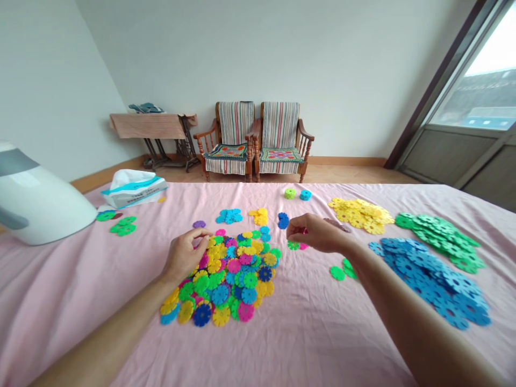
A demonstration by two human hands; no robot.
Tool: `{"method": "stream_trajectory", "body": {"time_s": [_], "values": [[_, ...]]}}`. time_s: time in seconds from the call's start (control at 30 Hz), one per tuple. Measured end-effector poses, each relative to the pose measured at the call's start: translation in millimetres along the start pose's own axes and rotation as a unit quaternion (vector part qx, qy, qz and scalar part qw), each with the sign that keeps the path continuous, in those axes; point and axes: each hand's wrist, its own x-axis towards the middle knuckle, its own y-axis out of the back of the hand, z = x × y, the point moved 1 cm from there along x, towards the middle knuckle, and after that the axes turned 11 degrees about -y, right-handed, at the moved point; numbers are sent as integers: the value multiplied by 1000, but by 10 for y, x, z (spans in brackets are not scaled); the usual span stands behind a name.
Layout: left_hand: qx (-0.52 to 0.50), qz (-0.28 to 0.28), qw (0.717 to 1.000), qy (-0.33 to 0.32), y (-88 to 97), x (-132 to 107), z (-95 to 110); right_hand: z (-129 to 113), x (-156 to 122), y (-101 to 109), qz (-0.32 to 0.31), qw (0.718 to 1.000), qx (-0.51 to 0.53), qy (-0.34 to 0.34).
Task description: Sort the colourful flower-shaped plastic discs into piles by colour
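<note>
A mixed pile of colored notched plastic discs [226, 279] lies in front of me on the pink cloth. My left hand [186, 253] rests at the pile's upper left edge, thumb and fingers apart, nothing visible in its grasp. Off to the right of the pile, my right hand [316, 232] is closed in a pinch; a speck of pink shows by its fingers, but what they hold is unclear. Beneath it are a green disc [293, 245] and a partly covered pink one. Small groups of light blue discs [229, 216], yellow discs [260, 216] and dark blue discs [283, 220] lie beyond the pile.
On the right are heaps of yellow pieces [360, 214], green pieces [441, 239] and blue pieces [435, 279]. Short lime [289, 193] and blue stacks [305, 195] stand farther back. At left are a white kettle-like vessel [48, 201] and a tissue pack [135, 189].
</note>
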Motion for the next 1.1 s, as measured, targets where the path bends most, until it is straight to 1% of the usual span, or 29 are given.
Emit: {"method": "stream_trajectory", "body": {"time_s": [0.07,0.13,0.27,0.33,0.4,0.47,0.5,0.57,0.6,0.7,0.8,0.87,0.9,0.97,1.0,1.1], "values": [[2,-5,1000,3,-4,1,-11,90,-80,136,-53,998,-38,-7],[4,-10,1000,2,-6,2,-22,171,-155,219,-98,991,-89,-11],[9,-13,1000,-5,-10,3,-39,238,-231,266,-152,975,-158,-41],[8,-13,1000,-5,-15,3,-44,230,-217,267,-159,969,-175,-72],[6,-14,1000,-4,-19,2,-47,204,-174,259,-132,968,-187,-106],[5,-14,1000,-2,-18,3,-46,166,-120,223,-70,973,-185,-120],[5,-13,1000,-2,-16,3,-43,142,-92,187,-40,977,-178,-111],[5,-11,1000,-1,-9,5,-33,88,-42,76,9,986,-151,-65],[4,-9,1000,-1,-4,6,-25,62,-19,3,22,990,-133,-39],[3,-1,1000,-7,10,2,9,-11,42,-226,32,996,-73,26],[2,0,1000,-23,15,-11,52,-100,57,-397,49,995,-53,65],[-4,-3,999,-34,16,-21,84,-179,13,-480,75,993,-67,60],[-8,-4,999,-39,17,-26,101,-221,-30,-525,92,991,-82,44],[-17,-6,998,-52,21,-31,138,-300,-157,-644,122,985,-119,16],[-23,-9,998,-61,23,-32,158,-331,-233,-720,133,981,-139,12],[-38,-22,995,-95,29,-31,229,-365,-457,-982,134,972,-179,65]]}}
